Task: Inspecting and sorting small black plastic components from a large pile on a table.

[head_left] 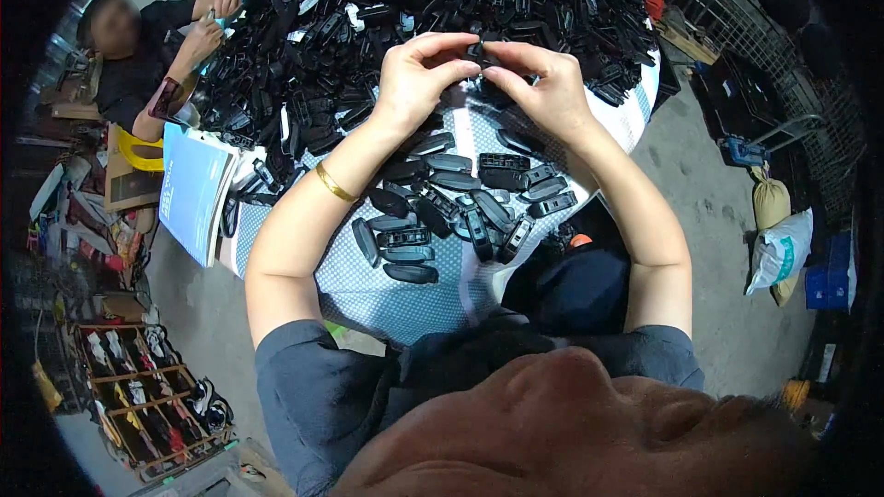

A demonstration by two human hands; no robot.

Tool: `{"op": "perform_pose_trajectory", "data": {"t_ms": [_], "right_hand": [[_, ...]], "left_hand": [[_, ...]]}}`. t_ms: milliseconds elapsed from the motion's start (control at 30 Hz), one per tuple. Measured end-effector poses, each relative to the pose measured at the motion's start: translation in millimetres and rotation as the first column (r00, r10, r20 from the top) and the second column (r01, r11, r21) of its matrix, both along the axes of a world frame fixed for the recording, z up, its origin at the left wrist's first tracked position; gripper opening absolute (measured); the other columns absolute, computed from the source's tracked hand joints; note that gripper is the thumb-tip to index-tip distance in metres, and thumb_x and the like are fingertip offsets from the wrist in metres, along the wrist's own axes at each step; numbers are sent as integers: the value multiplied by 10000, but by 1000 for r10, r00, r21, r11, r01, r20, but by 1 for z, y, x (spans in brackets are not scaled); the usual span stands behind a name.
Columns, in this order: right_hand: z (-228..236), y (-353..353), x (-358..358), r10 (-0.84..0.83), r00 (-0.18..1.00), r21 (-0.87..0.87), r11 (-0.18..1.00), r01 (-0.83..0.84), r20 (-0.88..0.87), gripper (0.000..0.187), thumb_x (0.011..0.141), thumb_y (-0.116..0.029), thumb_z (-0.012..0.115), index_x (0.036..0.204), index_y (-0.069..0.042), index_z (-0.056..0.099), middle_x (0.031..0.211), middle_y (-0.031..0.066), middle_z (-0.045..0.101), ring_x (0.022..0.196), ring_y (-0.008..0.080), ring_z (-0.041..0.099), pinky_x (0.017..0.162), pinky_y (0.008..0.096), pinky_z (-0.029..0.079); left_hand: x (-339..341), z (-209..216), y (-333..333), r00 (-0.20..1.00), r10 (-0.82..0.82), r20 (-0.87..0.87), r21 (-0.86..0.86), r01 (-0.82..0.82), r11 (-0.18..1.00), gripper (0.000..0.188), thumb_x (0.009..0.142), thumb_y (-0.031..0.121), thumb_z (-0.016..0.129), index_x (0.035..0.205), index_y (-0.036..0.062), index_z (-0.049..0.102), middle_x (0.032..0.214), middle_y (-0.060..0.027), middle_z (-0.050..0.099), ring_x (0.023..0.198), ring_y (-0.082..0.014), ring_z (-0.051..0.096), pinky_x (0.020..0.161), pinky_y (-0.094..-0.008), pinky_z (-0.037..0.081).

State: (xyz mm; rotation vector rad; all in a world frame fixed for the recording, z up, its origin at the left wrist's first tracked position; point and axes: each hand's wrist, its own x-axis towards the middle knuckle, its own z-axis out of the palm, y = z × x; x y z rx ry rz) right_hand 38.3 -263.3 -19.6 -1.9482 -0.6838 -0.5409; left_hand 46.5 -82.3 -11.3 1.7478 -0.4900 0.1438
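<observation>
My left hand (412, 79) and my right hand (550, 90) meet above the far middle of the table. Between both thumbs and forefingers they pinch a small black plastic part (475, 52), mostly covered by the fingertips. Nearer to me, several loose black oblong plastic casings (453, 181) lie on the patterned cloth (368, 285), some with their hollow, ribbed side up. Beyond my hands spreads a large heap of similar black parts (368, 0), with a few pale scraps among them.
A blue-and-white booklet (195, 193) lies at the table's left edge. At the far left a co-worker (138, 64) sits with both hands by the heap. A wooden rack (152, 396) stands lower left; sacks (781, 244) and a blue box (829, 274) are on the floor at right.
</observation>
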Motion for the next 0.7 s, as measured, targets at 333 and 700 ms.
{"op": "perform_pose_trajectory", "data": {"t_ms": [333, 700], "right_hand": [[0, 12, 2, -55, 990, 119, 990, 70, -128, 287, 720, -205, 718, 915, -15, 625, 849, 99, 645, 825, 173, 620, 699, 294, 496], [0, 8, -5, -25, 998, -72, 997, 30, 63, 314, 730, -265, 681, 906, -8, 647, 810, 185, 633, 698, 297, 631, 609, 333, 490]], "left_hand": [[-3, 2, -5, 981, -123, -150, -306, 72, 949, 349, 809, 58, 608, 1145, -18, 547, 1091, -122, 598, 983, -152, 561, 873, -265, 437], [-2, 4, -2, 964, -253, -86, -286, 220, 933, 230, 846, 68, 555, 1062, 9, 610, 1011, -79, 626, 915, -134, 577, 832, -247, 448]]}}
